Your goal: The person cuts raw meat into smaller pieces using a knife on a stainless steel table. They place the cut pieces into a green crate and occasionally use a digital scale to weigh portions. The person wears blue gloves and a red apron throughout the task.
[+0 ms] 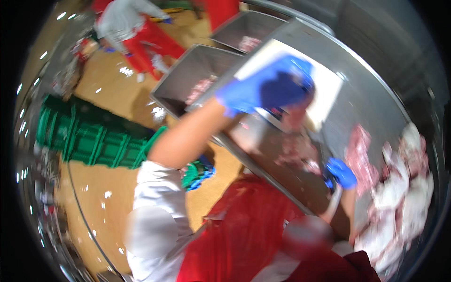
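My left hand (270, 89), in a blue glove, is raised over the white cutting board (329, 96). Its fingers are closed on a piece of meat (295, 117) that hangs below them, blurred by motion. Lower on the right, my right hand (343, 173), also blue-gloved, is closed around a dark handle, apparently a knife (329, 181); its blade is hard to make out. Between the two hands, pink meat scraps (298, 152) lie on the steel table (277, 181). Beside my right hand is a longer pink cut of meat (359, 157).
Large pale pieces of meat (397, 197) are heaped along the right side. Two steel bins, a nearer bin (174, 91) and a farther bin (263, 23), hold meat beyond the table. Green crates (94, 136) stand on the floor at left. Another person (136, 33) bends farther back.
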{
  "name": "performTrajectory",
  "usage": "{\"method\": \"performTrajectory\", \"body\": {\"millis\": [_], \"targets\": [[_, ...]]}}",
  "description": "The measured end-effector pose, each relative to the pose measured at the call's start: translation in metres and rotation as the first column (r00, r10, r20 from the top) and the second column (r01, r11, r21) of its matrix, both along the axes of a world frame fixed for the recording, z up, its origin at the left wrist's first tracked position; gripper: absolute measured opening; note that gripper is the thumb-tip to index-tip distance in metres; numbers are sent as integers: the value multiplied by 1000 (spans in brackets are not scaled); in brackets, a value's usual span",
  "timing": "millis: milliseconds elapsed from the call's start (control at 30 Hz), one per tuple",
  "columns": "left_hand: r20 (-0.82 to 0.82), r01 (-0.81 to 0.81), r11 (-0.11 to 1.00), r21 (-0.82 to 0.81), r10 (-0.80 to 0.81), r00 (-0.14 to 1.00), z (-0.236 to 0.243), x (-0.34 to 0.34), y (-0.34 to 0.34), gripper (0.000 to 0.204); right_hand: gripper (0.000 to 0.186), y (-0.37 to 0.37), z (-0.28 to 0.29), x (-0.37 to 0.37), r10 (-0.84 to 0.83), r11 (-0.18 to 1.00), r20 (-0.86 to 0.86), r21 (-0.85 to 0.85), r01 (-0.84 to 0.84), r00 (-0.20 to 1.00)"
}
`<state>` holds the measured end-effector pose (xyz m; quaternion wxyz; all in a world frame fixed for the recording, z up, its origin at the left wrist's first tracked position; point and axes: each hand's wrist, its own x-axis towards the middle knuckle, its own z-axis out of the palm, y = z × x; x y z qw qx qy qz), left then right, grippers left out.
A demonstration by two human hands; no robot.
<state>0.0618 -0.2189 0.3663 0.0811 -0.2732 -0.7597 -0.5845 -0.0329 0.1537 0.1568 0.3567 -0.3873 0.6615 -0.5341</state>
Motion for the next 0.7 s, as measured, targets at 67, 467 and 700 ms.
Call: {"method": "performTrajectory", "body": {"millis": [67,467,700], "targets": [[144,76,995,-70,-65,987,-22,-12,21,19,15,49,-39,8,-172,980,537,6,201,826],[128,313,659,-683,-314,941,-138,-7,41,8,21,-29,-168,73,-161,969,560,-68,239,813],[45,130,353,-926,-240,970,-119,-31,51,8,27,-102,-188,69,-142,951,715,-94,296,685]]}}
